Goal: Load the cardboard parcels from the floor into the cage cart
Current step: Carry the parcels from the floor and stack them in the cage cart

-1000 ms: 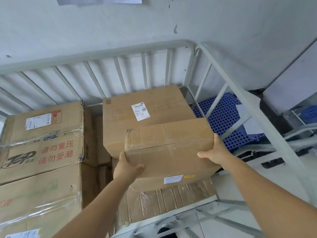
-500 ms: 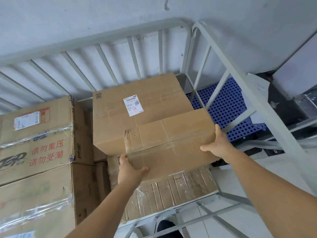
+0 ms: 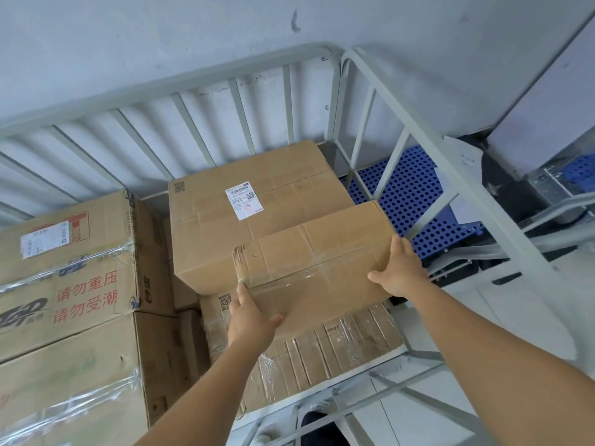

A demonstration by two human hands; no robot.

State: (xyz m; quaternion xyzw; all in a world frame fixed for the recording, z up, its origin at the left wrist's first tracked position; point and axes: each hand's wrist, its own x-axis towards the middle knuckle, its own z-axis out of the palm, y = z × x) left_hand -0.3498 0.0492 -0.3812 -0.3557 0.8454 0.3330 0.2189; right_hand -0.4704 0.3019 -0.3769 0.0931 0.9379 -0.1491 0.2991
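My left hand (image 3: pixel 254 320) and right hand (image 3: pixel 399 272) grip the taped cardboard parcel (image 3: pixel 322 262) at its two ends, inside the cage cart (image 3: pixel 418 146), against the labelled box (image 3: pixel 257 204) at 12 o'clock.

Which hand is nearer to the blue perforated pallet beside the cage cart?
The right hand. It holds the right end of the parcel, just inside the cage bars, with the blue pallet behind it. The left hand holds the parcel's left end, farther away.
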